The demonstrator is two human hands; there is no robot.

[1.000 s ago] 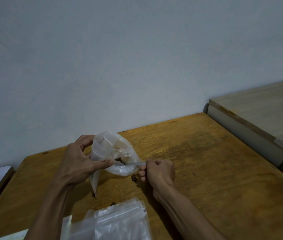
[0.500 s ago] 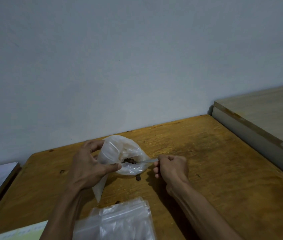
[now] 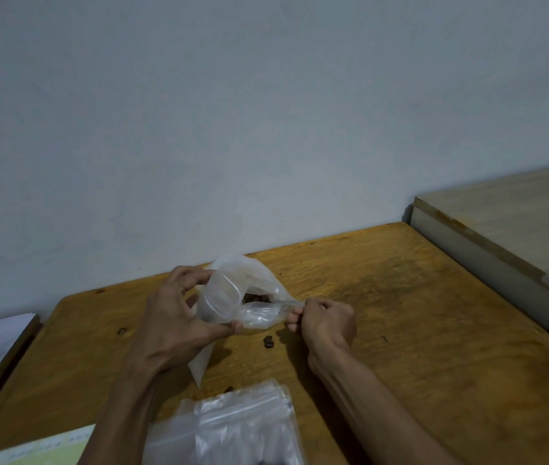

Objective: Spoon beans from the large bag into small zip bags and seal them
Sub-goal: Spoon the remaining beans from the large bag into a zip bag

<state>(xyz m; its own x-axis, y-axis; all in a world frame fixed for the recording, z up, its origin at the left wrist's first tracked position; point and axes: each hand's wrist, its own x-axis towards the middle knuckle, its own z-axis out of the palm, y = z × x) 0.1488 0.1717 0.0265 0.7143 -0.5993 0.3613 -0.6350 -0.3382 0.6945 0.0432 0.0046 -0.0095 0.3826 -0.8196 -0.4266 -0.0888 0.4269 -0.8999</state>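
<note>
Right grip: the right hand (image 3: pixel 327 322) was clenched around the thin handle of a clear spoon (image 3: pixel 291 302), whose bowl end reached left into plastic and could not be made out.
Left grip: the left hand (image 3: pixel 179 317) grasped a small zip bag (image 3: pixel 221 300), thumb beneath and fingers curled over the top, keeping its mouth turned toward the spoon.
Large bag: the large bag (image 3: pixel 259 315) lay crumpled just behind and beside the small one, touching it, with dark beans (image 3: pixel 256 298) showing inside near the spoon.
Strays: two loose beans (image 3: pixel 268 342) lay on the worktop (image 3: pixel 400 330) just in front of the bags; another (image 3: pixel 229 388) sat nearer the person.
Supply: a stack of empty zip bags (image 3: pixel 229 427) lay at the near edge, with a pale paper sheet (image 3: pixel 38 448) to its left.
Step in hand: probably scooping, or tipping a spoonful across; which one was unclear.
Next move: likely calls for a level spoon and a wide, steady bag mouth, since beans roll off easily.
</note>
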